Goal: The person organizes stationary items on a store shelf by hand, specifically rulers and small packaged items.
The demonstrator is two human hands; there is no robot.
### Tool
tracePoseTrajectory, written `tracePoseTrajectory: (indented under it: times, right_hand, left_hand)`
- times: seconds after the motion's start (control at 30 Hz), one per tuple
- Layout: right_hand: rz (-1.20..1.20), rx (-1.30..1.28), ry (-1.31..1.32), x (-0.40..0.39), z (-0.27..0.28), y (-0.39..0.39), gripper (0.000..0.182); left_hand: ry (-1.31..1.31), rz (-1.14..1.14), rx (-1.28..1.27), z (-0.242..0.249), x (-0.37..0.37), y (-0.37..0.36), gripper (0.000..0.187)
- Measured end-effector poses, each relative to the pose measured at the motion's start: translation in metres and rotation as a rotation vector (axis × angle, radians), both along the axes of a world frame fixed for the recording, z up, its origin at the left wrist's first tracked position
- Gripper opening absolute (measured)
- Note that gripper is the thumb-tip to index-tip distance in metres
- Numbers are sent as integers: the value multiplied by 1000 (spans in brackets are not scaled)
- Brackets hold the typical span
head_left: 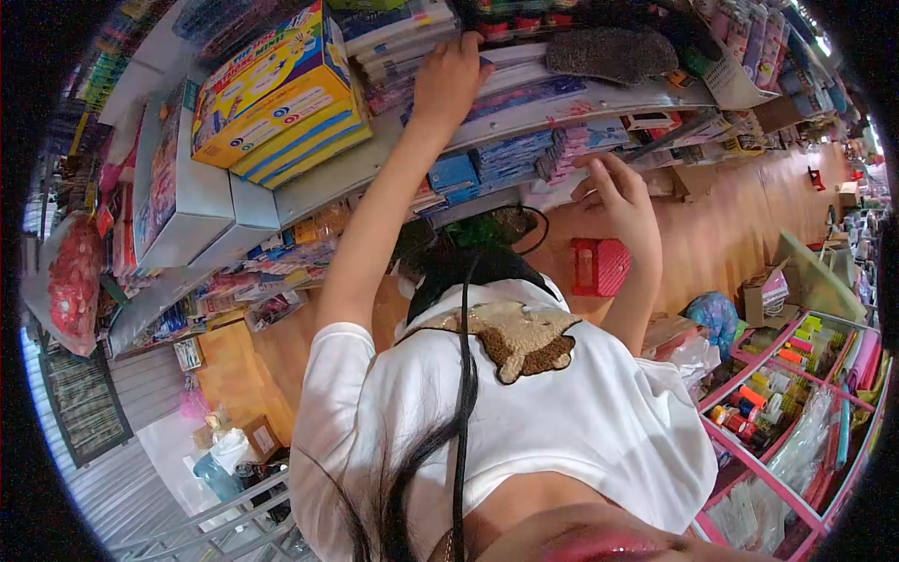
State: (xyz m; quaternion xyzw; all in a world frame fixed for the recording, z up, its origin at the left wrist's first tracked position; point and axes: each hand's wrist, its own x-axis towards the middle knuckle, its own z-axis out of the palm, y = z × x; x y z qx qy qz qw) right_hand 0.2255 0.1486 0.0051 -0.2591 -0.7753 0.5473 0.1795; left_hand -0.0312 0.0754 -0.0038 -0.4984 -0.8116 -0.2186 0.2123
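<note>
My left hand (450,79) reaches onto the upper shelf and touches a stack of flat packs in clear wrap (398,47). Its thumb and fingertips are apart, and some fingers are hidden against the packs. To its left stands a yellow and blue printed box (272,89). My right hand (613,187) hangs in the air in front of the lower shelf, fingers loosely bent and apart, with nothing in it. Nearest to it are pink packets (562,155) and blue packets (510,159). A dark grey fuzzy pouch-like item (611,53) lies on the upper shelf.
The metal shelf edge (524,122) runs across in front of me. A red plastic stool (599,267) stands on the wooden floor (740,201). At right is a pink divided rack (749,459) of small goods. A white basket (735,84) sits at the shelf's right end.
</note>
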Motion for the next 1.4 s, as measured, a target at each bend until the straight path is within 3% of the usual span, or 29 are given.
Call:
tracePoseTrajectory:
  times: [0.1, 0.17, 0.23, 0.37, 0.43, 0.57, 0.67, 0.77, 0.93, 1.07, 1.17, 1.2, 1.27, 1.3, 1.4]
  right_hand:
    - [-20, -3, -21, -2, -5, -2, 29]
    - [-35, -173, -17, -5, 5, -8, 25]
    - [-24, -153, -17, -8, 0, -7, 26]
    - [-59, -66, 65, -25, -22, 3, 26]
    - [-171, 154, 123, -42, -22, 8, 28]
    - [-280, 535, 341, -74, -5, 9, 32]
    - [-298, 648, 135, -89, 0, 15, 34]
    - [-321, 646, 188, -101, -7, 18, 35]
    - [-165, 190, 398, -106, -9, -2, 40]
    - [102, -153, 671, -116, 17, -48, 43]
    - [307, -604, 755, -119, 9, -59, 41]
    - [271, -694, 769, -120, 13, -68, 40]
    - [452, -671, 648, -109, 20, -69, 41]
    - [545, -661, 584, -103, 21, -72, 42]
    - [709, -605, 445, -94, 31, -90, 46]
  left_hand:
    - [23, -18, -18, -3, -6, -3, 39]
    - [101, -52, -8, -11, -13, -7, 39]
    - [182, -86, -9, -14, -17, -11, 39]
    - [81, 59, -94, 8, 1, -45, 38]
    - [-33, 125, -187, 19, 10, -65, 36]
    - [92, 192, -133, 25, 23, -95, 31]
    - [53, 208, -88, 29, 35, -116, 31]
    - [-17, 229, -6, 32, 54, -138, 31]
    - [-325, 235, 198, 21, 77, -171, 31]
    - [-563, 107, 213, 4, 90, -184, 33]
    - [-797, -17, 190, 3, 97, -186, 32]
    - [-864, -75, 234, 7, 97, -186, 32]
    - [-1011, -119, 380, 19, 92, -185, 27]
    - [-900, -157, 418, 32, 86, -185, 25]
    - [-979, -296, 604, 67, 74, -177, 22]
